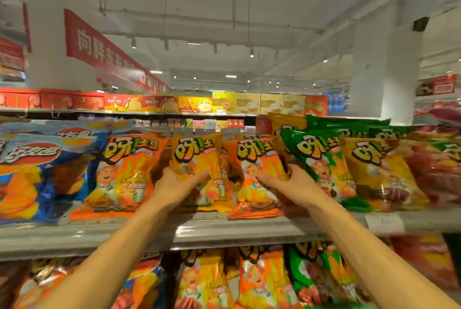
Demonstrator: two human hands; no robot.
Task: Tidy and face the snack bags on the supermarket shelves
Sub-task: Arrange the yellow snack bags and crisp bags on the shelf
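Note:
A row of snack bags stands on the grey shelf [224, 230] at chest height. My left hand [179, 185] grips the lower part of an upright yellow-orange bag [197, 156] in the middle of the row. My right hand [289, 184] holds the right side of an orange bag [257, 159] next to it, thumb across the front. To the left stands another orange bag [124, 171]. A green bag [321, 156] and a yellow bag [374, 171] lean to the right of my right hand.
Blue bags [37, 171] fill the shelf's left end and red bags [439, 166] its right end. The shelf below [262, 281] holds more orange and green bags. Boxes [194, 104] line the top shelf. A white pillar [384, 71] rises behind on the right.

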